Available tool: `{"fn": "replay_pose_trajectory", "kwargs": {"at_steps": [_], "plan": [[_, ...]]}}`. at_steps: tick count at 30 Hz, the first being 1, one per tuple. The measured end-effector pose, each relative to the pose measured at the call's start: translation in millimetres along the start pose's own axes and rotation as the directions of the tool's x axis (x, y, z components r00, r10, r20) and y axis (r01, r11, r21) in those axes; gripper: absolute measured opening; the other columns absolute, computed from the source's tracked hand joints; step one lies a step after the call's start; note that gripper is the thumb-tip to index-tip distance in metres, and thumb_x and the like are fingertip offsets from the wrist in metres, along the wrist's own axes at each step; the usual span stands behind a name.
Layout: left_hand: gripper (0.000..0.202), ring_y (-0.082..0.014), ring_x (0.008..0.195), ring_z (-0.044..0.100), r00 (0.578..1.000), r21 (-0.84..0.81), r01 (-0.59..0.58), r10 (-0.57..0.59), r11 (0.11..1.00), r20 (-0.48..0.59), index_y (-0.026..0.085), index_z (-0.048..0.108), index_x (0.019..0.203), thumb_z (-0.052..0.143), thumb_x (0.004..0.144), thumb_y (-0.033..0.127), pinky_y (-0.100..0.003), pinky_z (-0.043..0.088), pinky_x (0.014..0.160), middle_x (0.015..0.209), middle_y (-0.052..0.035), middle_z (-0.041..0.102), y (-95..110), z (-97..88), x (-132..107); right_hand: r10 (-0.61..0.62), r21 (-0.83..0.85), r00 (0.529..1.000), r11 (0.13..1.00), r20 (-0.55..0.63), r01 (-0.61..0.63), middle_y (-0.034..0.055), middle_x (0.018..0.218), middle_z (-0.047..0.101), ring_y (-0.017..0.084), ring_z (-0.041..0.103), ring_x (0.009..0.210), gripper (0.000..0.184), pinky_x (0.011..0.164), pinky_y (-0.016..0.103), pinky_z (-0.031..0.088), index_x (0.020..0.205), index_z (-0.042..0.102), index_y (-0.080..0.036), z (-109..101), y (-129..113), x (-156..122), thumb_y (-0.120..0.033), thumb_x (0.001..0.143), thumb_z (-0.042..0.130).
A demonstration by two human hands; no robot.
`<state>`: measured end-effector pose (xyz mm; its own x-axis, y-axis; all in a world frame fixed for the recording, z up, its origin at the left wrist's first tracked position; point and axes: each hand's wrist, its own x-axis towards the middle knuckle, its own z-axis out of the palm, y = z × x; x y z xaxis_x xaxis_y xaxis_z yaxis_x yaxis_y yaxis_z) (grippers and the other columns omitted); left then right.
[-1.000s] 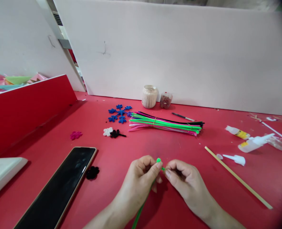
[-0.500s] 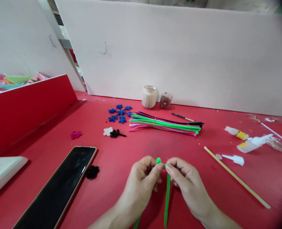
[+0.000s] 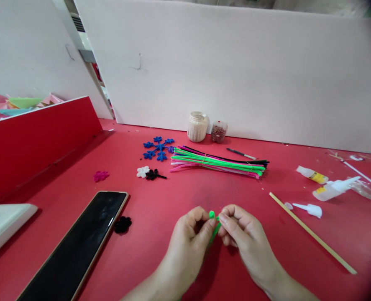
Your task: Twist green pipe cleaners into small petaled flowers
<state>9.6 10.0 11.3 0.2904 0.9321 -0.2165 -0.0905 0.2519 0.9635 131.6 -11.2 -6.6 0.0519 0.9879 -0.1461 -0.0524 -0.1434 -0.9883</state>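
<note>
My left hand and my right hand meet low in the middle of the red table, both pinched on a bright green pipe cleaner. A small green loop pokes up between my thumbs, and a short length of the stem slants down between the hands. The rest of the stem is hidden under my hands. Beyond them lies a bundle of pipe cleaners in green, pink, white and black.
Small pipe-cleaner flowers lie about: blue ones, a white, black ones, a pink. A phone lies at left. Glue bottles, a wooden stick, two jars and a pen lie further back.
The free end of the green stem, which hung straight down between my hands half a second ago, now slants short between them. The loop has stayed at my fingertips.
</note>
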Motion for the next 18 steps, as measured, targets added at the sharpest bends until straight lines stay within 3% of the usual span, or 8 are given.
{"fn": "replay_pose_trajectory", "kwargs": {"at_steps": [3,9,13,18], "plan": [[0.018,-0.0099,0.052,0.046,0.999,0.018,-0.025,0.024,1.0,0.039,0.016,0.05,0.059,0.052,0.076,0.024,-0.021,0.035,0.052,0.054,0.0009,0.053,-2.9,-1.1,0.1,-0.006,0.006,1.0,1.0,0.007,0.006,-0.0036,0.056,0.056,0.007,0.05,0.046,0.02,0.044,0.017,0.037,0.07,0.049,-0.017,1.8,-2.0,0.4,-0.034,0.08,0.052],[0.019,-0.0083,0.05,0.041,0.998,0.083,-0.018,0.013,0.996,0.064,0.015,0.05,0.06,0.05,0.076,0.023,-0.02,0.032,0.049,0.056,0.0013,0.051,-2.6,-4.5,0.6,-0.022,-0.049,1.0,0.999,0.015,0.023,-0.0019,0.059,0.058,0.007,0.051,0.049,0.019,0.046,0.017,0.038,0.071,0.05,-0.017,0.3,-4.5,0.7,-0.033,0.081,0.052],[0.018,-0.0081,0.05,0.035,0.999,0.157,0.0,-0.007,0.988,0.048,0.014,0.051,0.058,0.052,0.074,0.022,-0.021,0.028,0.05,0.052,0.0036,0.044,1.2,-6.5,1.5,-0.06,-0.14,0.998,0.988,0.014,0.061,-0.0046,0.056,0.051,0.007,0.044,0.049,0.02,0.047,0.017,0.036,0.07,0.05,-0.017,-3.4,-3.7,1.7,-0.034,0.08,0.052],[0.018,-0.0084,0.051,0.031,0.992,0.215,0.002,-0.029,0.977,0.121,0.014,0.049,0.058,0.05,0.074,0.021,-0.022,0.025,0.049,0.052,0.0046,0.039,3.8,-8.6,2.1,-0.08,-0.211,0.997,0.974,0.016,0.081,-0.0071,0.051,0.04,0.006,0.035,0.046,0.025,0.043,0.018,0.029,0.064,0.047,-0.017,-5.4,-3.4,3.1,-0.035,0.081,0.05]]}}
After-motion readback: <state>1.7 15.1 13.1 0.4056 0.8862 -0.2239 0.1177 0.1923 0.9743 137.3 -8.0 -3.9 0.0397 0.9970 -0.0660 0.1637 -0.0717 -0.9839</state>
